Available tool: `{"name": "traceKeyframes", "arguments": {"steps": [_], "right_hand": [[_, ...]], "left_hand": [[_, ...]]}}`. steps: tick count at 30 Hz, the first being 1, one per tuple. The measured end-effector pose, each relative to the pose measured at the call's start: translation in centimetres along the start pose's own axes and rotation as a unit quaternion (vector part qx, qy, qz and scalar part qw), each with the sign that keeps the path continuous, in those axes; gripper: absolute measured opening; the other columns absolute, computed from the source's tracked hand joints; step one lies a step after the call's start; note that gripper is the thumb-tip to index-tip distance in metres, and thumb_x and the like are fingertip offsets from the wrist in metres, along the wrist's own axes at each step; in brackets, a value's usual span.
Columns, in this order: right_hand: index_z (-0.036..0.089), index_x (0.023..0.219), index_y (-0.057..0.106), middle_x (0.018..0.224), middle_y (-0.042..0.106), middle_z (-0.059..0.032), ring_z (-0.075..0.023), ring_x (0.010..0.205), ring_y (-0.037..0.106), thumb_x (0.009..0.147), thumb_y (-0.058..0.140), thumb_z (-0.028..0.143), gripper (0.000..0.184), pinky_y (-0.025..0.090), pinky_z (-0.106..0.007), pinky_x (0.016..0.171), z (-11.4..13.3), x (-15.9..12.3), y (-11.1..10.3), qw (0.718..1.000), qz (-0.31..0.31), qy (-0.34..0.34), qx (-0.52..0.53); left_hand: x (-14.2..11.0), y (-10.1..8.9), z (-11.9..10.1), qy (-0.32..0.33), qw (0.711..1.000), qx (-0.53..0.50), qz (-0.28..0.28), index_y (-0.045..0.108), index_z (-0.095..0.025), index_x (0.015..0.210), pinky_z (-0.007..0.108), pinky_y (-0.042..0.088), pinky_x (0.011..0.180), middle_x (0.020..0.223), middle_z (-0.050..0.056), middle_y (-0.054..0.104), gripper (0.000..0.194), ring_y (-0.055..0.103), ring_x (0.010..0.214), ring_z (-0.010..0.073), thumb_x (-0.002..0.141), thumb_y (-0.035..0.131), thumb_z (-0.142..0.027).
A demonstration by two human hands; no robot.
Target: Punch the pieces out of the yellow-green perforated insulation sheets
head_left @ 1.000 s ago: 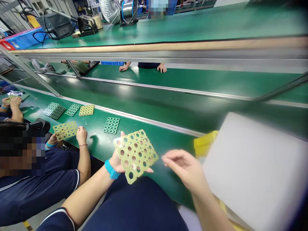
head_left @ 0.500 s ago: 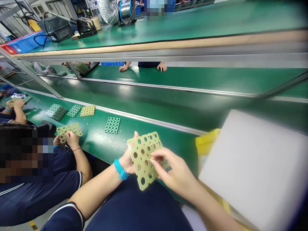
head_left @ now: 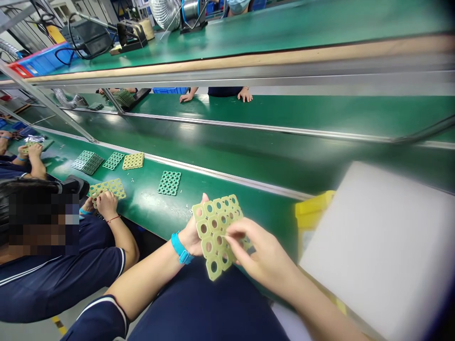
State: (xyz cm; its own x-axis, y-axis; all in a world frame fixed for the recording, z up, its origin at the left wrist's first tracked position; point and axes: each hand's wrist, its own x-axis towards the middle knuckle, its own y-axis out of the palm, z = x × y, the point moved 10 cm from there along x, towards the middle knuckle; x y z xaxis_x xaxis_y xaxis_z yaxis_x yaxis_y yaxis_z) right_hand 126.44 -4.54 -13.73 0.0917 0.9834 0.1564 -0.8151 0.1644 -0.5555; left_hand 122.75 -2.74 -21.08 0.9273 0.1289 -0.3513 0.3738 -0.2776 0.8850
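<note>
Perforated fibreglass sheet [head_left: 216, 237], yellow-green, with a honeycomb pattern of round holes: located above the near edge of the green bench mat [head_left: 263, 208], directly in front of the operator, and tilted toward the camera. Left hand [head_left: 192, 234] supports the sheet from beneath, with the fingers behind it and the thumb tip [head_left: 205, 197] rising past its upper edge. Right hand [head_left: 265, 251] is closed into a pinch, fingertips [head_left: 232, 232] bunched against the right part of the sheet. A thin pale sliver shows at the tips, too small to identify.

Handling assessment: the sheet appears light and stiff, but the narrow webs between holes are likely brittle under bending. Take hold at the outer edge with support spread across the back. Avoid levering on a single web. The smooth faces may slip, so oppose the thumb to the fingers.

Further along the bench mat, toward its left end, lies a green perforated sheet [head_left: 169, 183]. A co-worker's hand [head_left: 106, 204] rests on a yellow-green sheet [head_left: 106, 188] at the near edge. A yellow bin [head_left: 311, 208] and a white foam panel [head_left: 373, 255] stand to the right.
</note>
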Motion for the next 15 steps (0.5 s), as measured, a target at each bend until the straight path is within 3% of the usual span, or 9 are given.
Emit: {"name": "traceKeyframes", "arguments": {"steps": [4,7,15], "right_hand": [[0.022,0.085,0.048,0.074,0.056,-0.0007,-0.0131,0.067,0.056,0.086,0.045,0.011,0.011,0.050,-0.028,0.062,1.08,0.18,-0.50,0.998,-0.027,-0.049,-0.015],[0.022,0.083,0.048,0.073,0.056,-0.0003,-0.0129,0.066,0.055,0.085,0.045,0.010,0.012,0.049,-0.027,0.062,1.08,0.30,-0.52,0.999,-0.026,-0.045,-0.016],[0.021,0.084,0.047,0.075,0.055,0.0004,-0.0120,0.067,0.053,0.082,0.046,0.005,0.016,0.046,-0.026,0.060,0.94,0.28,-0.21,0.999,-0.004,-0.040,-0.024]], "left_hand": [[-0.02,0.18,-0.19,0.011,1.000,0.001,0.007,0.061,-0.011,0.110,0.039,0.037,0.090,0.103,0.014,0.064,0.083,0.057,0.103,0.0271,0.078,0.017,-0.075],[-0.01,0.18,-0.06,0.001,1.000,0.000,0.001,0.061,-0.011,0.110,0.038,0.038,0.089,0.102,0.014,0.065,0.083,0.057,0.102,0.0266,0.079,0.016,-0.074],[0.18,-0.22,0.40,-0.028,0.999,-0.032,0.000,0.060,-0.011,0.111,0.030,0.042,0.068,0.091,0.012,0.067,0.087,0.061,0.076,0.0202,0.077,0.014,-0.076]]}}
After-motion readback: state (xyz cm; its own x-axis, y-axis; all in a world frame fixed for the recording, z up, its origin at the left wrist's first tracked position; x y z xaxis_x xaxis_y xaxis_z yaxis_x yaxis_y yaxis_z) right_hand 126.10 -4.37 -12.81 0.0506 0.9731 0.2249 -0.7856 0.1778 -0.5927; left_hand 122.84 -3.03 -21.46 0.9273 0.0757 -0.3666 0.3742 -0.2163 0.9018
